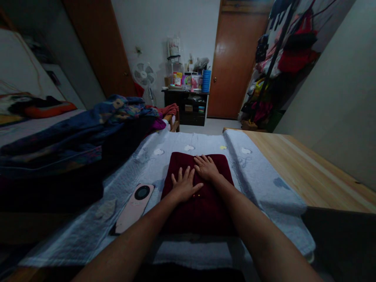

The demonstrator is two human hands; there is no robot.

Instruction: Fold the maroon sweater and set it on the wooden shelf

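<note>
A dark red folded cloth [202,219] lies as a flat, nearly square bundle on a pale blue-grey sheet [188,141]. My left hand [184,185] rests on its middle with the fingers spread, holding nothing. Touching its upper part, my right hand [206,167] lies flat with fingers a little apart, also with nothing in it. Small yellowish marks show on the cloth beside my left thumb. A pink phone [133,209] with a round black camera ring lies to the left of the cloth.
Dark blue patterned bedding [88,137] is heaped at the left. A bare wooden board [317,168] extends at the right. Farther back stand a white fan [144,74], a black cabinet [185,113] with items on top, and a brown door [233,62]. Bags hang at the upper right.
</note>
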